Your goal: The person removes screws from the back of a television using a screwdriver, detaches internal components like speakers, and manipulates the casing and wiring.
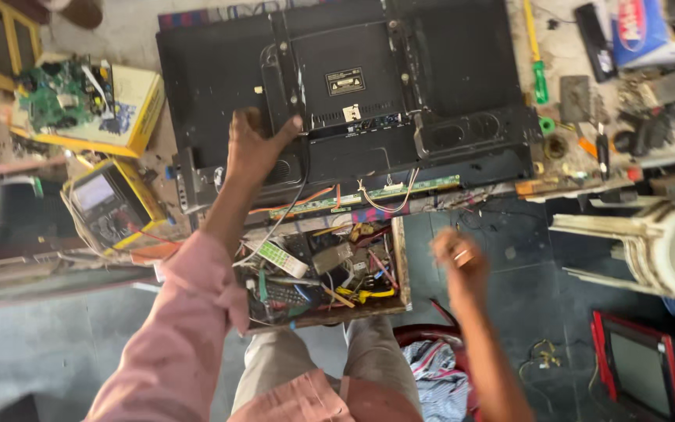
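A large black flat-panel television (400,86) lies face down on the cluttered worktop (564,55), its plastic back cover and metal mounting bracket turned up, a strip of green circuit board and loose wires showing along its near edge. The left hand (255,144) rests flat on the set's back near its left lower corner, fingers spread wide and pressing on the casing, gripping nothing. The right hand (458,262) hangs in the air well clear of the television, below its near edge and over the dark floor; it is blurred, with a ring on one finger, loosely open and empty.

Just below the television, between the two arms, an open wooden drawer (398,266) holds remote controls, cables and small tools. Left of the set sits a yellow-cased multimeter (107,203), and beyond it a green circuit board (64,94) on a yellow box. To the right on the worktop lies a green-handled screwdriver (537,59) among scattered small parts. A white plastic stool (666,246) stands at the far right.
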